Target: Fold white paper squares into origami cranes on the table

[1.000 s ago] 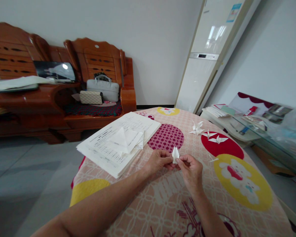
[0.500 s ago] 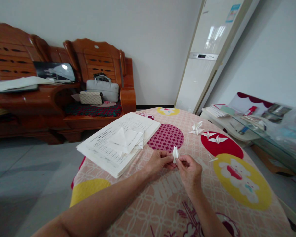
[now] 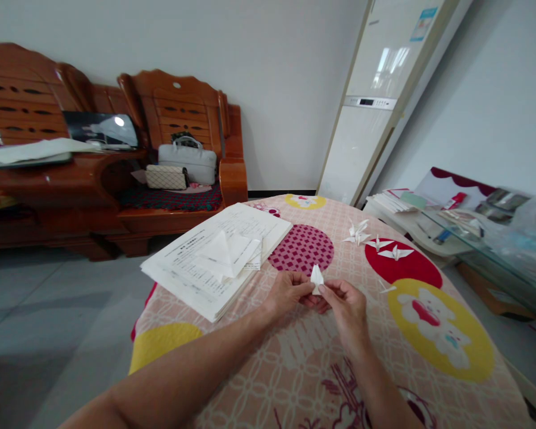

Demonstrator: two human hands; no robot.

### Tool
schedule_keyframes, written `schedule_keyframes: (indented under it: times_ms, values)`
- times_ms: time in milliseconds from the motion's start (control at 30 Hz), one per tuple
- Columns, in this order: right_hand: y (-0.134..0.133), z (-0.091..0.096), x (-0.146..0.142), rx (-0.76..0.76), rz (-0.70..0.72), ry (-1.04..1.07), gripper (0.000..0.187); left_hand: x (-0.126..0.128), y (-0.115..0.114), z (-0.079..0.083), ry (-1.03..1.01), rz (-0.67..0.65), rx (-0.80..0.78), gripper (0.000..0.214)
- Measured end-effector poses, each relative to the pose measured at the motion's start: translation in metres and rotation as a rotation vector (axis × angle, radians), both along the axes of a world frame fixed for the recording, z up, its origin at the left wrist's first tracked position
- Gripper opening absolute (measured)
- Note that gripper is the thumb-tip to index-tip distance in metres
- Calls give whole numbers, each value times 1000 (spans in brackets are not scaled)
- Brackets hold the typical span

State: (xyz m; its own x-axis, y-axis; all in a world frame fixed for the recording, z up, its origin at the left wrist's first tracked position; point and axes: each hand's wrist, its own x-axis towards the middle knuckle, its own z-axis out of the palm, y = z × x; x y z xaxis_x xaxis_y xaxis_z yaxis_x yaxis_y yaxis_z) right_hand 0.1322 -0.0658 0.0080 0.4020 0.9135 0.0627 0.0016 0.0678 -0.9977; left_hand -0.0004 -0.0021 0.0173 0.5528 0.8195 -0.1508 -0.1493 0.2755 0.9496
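- Paper piece (image 3: 317, 275), small, white & folded, was held upright btwn both hands, pointed tip up, over the mid part of the round tbl (image 3: 259, 375), well in from its L & R edges.
- L hand (image 3: 290, 292): lower L side of the piece was pinched btwn thumb & fingers.
- R hand (image 3: 348, 301): lower R side was gripped w/ thumb laid on the front; fingers behind were partly hidden. Whether either hand was rested on the tbl couldn't be told.
- Step in hand was judged to be folding/creasing, prob. mid-way, as no spread wings were seen on this piece.
- Next move, as judged: layers needed to be kept lined up, L pinch kept firm as anchor, R thumb eased enough for a flap to be turned or a crease pressed. If pulled too hard, thin layers might be torn or skewed.
- Nr tbl's far R edge, a paper-figure cluster (image 3: 357, 231) was seen, w/ two winged figs (image 3: 396, 254) set on the red circle (image 3: 411, 273).
- Toward far L edge, printed sheets (image 3: 265, 221) were stacked, topped w/ loose white paper (image 3: 223, 256), untouched by either hand.
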Motion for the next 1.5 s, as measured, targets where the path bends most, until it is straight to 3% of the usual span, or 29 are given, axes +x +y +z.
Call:
schedule_keyframes:
  times_ms: [167,433,600,800,1033,1167,1333,1500]
  values:
    - [-4,3,5,-85,176,-87,34,-2,1,-1,19,-7,-18,27]
    - [-4,7,-2,-22,161,36,36,-2,1,2,-51,-28,-67,31]
    - [-4,5,4,-39,258,13,30,-4,2,1,-25,-12,9,30]
    - [-4,2,4,-35,168,-6,32,-4,-1,3,31,-113,73,27]
    - [-4,6,-1,-34,177,50,31,-6,1,2,52,-119,130,24]
    - [-5,7,-2,-11,148,64,32,-7,0,3,38,-106,122,28]
    - [-5,5,1,18,154,29,31,-7,-1,4,22,-181,127,35]
    - [-5,6,-2,13,161,69,30,-7,1,3,56,-118,217,36]
